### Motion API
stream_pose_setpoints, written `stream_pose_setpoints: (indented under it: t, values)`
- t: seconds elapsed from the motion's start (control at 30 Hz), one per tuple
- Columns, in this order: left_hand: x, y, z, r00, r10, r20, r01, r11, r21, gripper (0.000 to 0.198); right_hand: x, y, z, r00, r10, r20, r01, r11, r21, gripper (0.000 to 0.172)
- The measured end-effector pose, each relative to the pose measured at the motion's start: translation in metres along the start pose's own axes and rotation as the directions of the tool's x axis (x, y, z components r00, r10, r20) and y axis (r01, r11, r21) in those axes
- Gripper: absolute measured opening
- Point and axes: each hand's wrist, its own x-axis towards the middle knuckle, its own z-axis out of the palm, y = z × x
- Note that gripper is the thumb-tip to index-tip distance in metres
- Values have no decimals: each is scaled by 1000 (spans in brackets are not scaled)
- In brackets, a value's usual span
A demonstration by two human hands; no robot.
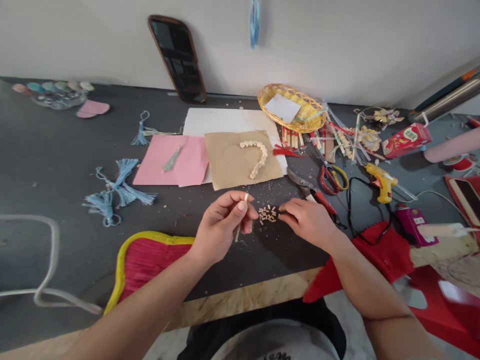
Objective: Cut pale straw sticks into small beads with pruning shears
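Between the thumb and fingers of my left hand (225,225) is a thin pale stick (237,233), held nearly upright with its cut end showing on top. A pile of small cut stick pieces (267,215) lies on the dark table just right of that hand. At the pile's right edge, my right hand (309,220) has its thumb and forefinger closed in a pinch; whatever is between them is too small to make out. Beyond the hands, a curved strand of cream beads (262,157) rests on a brown sheet (228,162).
Pruning shears (302,181), scissors (330,177) and a yellow glue gun (382,181) lie to the right. A wicker basket (270,92) stands behind. Blue tassels (122,185) and a pink sheet (153,162) are on the left. A phone (180,60) leans on the wall.
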Motion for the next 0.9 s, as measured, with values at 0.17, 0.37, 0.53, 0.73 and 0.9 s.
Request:
stream_pose_setpoints:
  t: [0.17, 0.37, 0.53, 0.73, 0.9]
  values:
    - [6, -3, -2, 977, -210, -36, 211, 977, 33, 27, 1, -1, 6, 999, 26, 19, -26, 999, -23, 10]
    - [9, -10, -6, 962, -270, -34, 272, 959, 81, 30, 3, -1, 8, 999, 16, 37, -20, 994, 104, 5]
    - [5, -6, 1, 929, -365, 65, 361, 930, 63, 33, 2, -14, 0, 983, 152, -103, -65, 813, 579, 9]
    - [-3, -4, 6, 891, -394, 227, 388, 919, 75, 34, -2, -29, 2, 972, 197, -126, -21, 612, 791, 15]
    - [-3, -3, 5, 894, -375, 245, 364, 927, 92, 31, -1, -29, 6, 977, 180, -112, -20, 602, 798, 13]
